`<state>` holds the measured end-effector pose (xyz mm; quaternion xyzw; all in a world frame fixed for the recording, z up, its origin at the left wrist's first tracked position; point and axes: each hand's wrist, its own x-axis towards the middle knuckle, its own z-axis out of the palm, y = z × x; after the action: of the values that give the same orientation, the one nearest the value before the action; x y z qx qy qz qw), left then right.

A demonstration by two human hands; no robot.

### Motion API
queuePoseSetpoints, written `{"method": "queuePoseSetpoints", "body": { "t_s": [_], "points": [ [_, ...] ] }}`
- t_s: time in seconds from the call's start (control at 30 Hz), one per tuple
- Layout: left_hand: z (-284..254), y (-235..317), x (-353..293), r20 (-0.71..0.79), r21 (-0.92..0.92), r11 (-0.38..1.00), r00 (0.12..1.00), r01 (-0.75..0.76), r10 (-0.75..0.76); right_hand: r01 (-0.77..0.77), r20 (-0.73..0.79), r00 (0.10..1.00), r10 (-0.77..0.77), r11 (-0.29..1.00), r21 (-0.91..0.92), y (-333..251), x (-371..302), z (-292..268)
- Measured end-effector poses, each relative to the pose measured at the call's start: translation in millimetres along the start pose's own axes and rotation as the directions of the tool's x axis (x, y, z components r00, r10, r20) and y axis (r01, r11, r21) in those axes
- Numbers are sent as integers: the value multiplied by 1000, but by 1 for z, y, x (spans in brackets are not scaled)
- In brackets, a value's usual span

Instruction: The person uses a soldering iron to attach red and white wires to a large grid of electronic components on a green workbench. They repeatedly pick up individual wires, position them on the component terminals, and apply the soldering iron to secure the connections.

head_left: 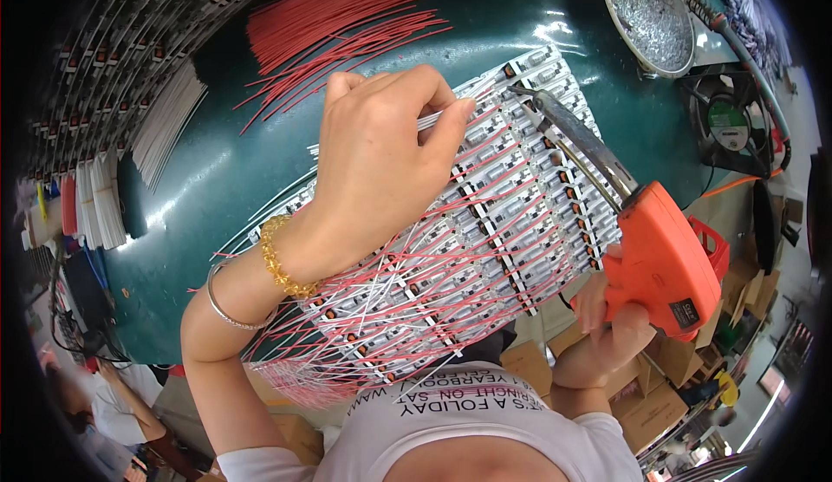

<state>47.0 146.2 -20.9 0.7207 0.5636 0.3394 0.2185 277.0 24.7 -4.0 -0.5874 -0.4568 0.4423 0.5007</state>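
Note:
My left hand (pixel 381 157) pinches a thin white wire (pixel 433 120) between thumb and fingers, over a panel of small white circuit boards (pixel 520 213) laid in rows. Red and white wires (pixel 416 300) trail from the boards toward me. My right hand (pixel 611 326) grips an orange soldering gun (pixel 663 261) by its handle. The gun's metal tip (pixel 524 94) rests at the far end of the panel, just right of my left fingertips.
A bundle of loose red wires (pixel 338 14) lies on the dark green table (pixel 225 161) behind the panel. White wire stacks (pixel 169 122) and board racks (pixel 113 40) sit at left. A metal solder pot (pixel 650 14) and a small fan (pixel 728 122) stand at right. Cardboard boxes (pixel 650 404) below.

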Motion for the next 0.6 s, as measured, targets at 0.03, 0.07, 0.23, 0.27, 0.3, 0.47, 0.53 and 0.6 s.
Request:
{"method": "queuePoseSetpoints", "body": {
  "t_s": [0.03,0.07,0.23,0.27,0.3,0.47,0.53,0.6],
  "points": [
    [0,-1,0,4,4,1000,1000,-1,1,-12,-13,1000,12,1000,-9,-2,0,3],
    [0,-3,0,8,8,1000,1000,-2,2,-7,-16,1000,7,1000,-19,-2,1,3],
    [1,1,1,13,38,999,999,-32,31,12,-73,997,-16,998,-59,12,-4,-5],
    [1,0,1,10,40,999,999,-34,33,40,-56,997,-46,993,-107,17,-5,-10],
    [0,-1,1,7,41,999,999,-35,35,68,-37,996,-75,986,-153,22,-7,-16],
    [3,-3,2,-22,76,992,995,-96,98,68,-151,985,-90,987,-144,27,-11,-14],
    [4,-3,1,-27,81,990,993,-112,114,27,-166,985,-36,998,-59,22,-10,-14],
    [3,-2,1,-14,84,991,994,-105,107,74,-122,989,-88,991,-112,22,-9,-16]
  ]
}}
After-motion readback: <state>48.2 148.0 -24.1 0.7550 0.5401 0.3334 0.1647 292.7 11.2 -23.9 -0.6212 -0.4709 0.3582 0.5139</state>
